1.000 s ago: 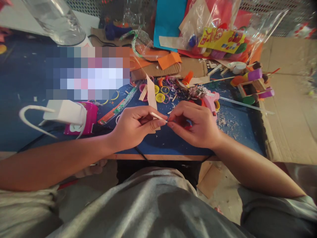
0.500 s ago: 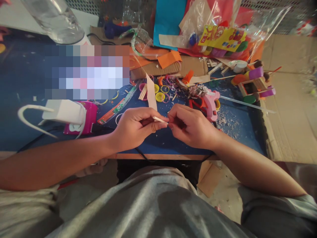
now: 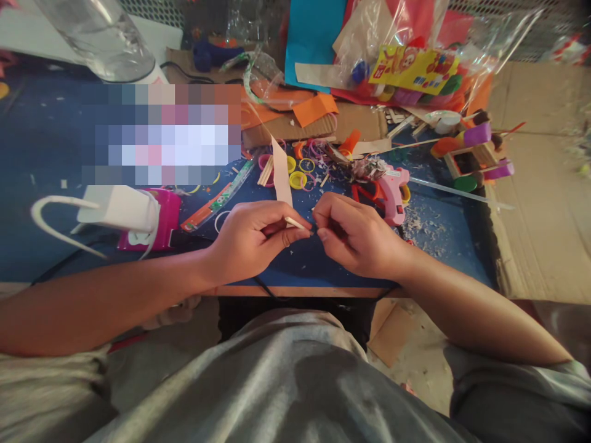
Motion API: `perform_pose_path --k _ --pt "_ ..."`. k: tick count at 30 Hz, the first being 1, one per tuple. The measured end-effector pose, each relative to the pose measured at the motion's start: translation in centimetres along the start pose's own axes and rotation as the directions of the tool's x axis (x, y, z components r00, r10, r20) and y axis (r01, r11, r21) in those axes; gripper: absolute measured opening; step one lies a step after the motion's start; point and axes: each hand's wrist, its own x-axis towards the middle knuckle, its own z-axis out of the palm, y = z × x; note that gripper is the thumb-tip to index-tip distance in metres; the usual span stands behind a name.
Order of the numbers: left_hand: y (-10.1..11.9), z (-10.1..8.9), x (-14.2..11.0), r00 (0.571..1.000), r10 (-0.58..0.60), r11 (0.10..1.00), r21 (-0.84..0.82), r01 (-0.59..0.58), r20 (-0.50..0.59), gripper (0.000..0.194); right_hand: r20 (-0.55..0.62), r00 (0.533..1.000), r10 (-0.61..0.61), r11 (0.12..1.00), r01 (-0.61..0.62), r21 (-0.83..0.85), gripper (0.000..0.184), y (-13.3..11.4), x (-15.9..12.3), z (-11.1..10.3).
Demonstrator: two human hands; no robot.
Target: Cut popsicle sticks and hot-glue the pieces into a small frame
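Over the near part of the blue table, my left hand (image 3: 252,237) pinches a short, thin, pale stick (image 3: 295,224) between thumb and index finger. A small gap to its right separates it from my right hand (image 3: 353,237), whose thumb and curled fingers are pressed together. Whatever those fingers hold, if anything, I cannot make out. Just beyond my left hand a pale paper strip (image 3: 281,169) stands out, with a few thin wooden sticks (image 3: 266,172) beside it. A pink glue gun (image 3: 394,194) lies past my right hand, near orange-red handles (image 3: 362,193).
A white adapter (image 3: 117,209) sits in a magenta power block (image 3: 170,212) at left, its cable looping. Yellow rings (image 3: 298,180) and paper scraps lie ahead. A small wooden model (image 3: 471,161) stands at right beside cardboard (image 3: 540,203). A clear bottle (image 3: 108,46) is back left.
My hands have drawn slightly apart; their fingertips were touching and now a gap shows between them. The pale stick stays in my left hand.
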Motion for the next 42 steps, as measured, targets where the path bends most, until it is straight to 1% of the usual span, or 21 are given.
perform_pose_path --k 3,4,7,10,12,14,17,19,24,28,33,39,42 --pt "0.14 0.06 0.04 0.995 -0.096 0.99 -0.102 0.096 0.009 0.028 -0.059 0.998 0.037 0.999 -0.035 0.042 0.014 -0.16 0.07 -0.25" --pt "0.19 0.05 0.07 0.994 -0.111 0.986 -0.126 0.111 0.003 0.032 -0.08 0.995 0.055 0.997 -0.051 0.056 0.012 -0.2 0.07 -0.33" --pt "0.29 -0.11 0.2 0.995 -0.096 0.988 -0.124 0.09 -0.039 0.035 -0.112 0.989 0.102 0.992 -0.092 0.086 0.007 -0.24 -0.02 -0.43" --pt "0.32 -0.3 0.29 0.997 -0.046 0.996 -0.085 0.041 -0.063 0.03 -0.102 0.989 0.106 0.991 -0.097 0.093 0.006 -0.24 -0.12 -0.35" --pt "0.33 -0.34 0.27 0.998 -0.027 0.997 -0.076 0.022 -0.06 0.027 -0.094 0.99 0.102 0.992 -0.094 0.082 0.006 -0.26 -0.13 -0.27" --pt "0.35 -0.31 0.2 0.998 -0.033 0.997 -0.073 0.029 -0.046 0.028 -0.088 0.99 0.106 0.993 -0.101 0.067 0.006 -0.27 -0.09 -0.2" --pt "0.38 -0.21 0.05 0.996 -0.085 0.993 -0.09 0.082 -0.029 0.034 -0.073 0.992 0.102 0.994 -0.1 0.033 0.01 -0.26 -0.01 -0.12" --pt "0.41 -0.19 0.02 0.995 -0.098 0.992 -0.085 0.096 -0.024 0.033 -0.077 0.993 0.092 0.996 -0.092 0.006 0.011 -0.23 0.01 -0.05" --pt "0.35 -0.24 0.14 0.998 0.022 1.0 0.011 -0.021 -0.057 0.021 -0.128 0.989 0.078 0.996 -0.082 -0.021 0.014 -0.17 -0.02 0.14" --pt "0.12 -0.26 0.12 0.999 0.04 0.999 0.015 -0.039 -0.03 0.018 -0.072 0.995 0.062 0.998 -0.064 -0.024 0.018 -0.11 0.01 0.12" --pt "-0.01 -0.36 0.08 0.999 0.044 0.996 0.072 -0.045 0.008 0.022 -0.014 0.999 0.048 0.998 -0.048 -0.047 0.022 -0.14 -0.03 0.2" --pt "0.1 -0.49 0.12 0.991 0.136 0.979 0.154 -0.136 0.009 0.015 0.013 1.0 0.009 0.997 -0.008 -0.075 0.022 -0.16 -0.13 0.49" --pt "0.03 -0.53 0.1 0.988 0.157 0.97 0.187 -0.157 0.015 0.013 0.036 0.999 0.014 0.998 -0.012 -0.068 0.023 -0.12 -0.11 0.49"
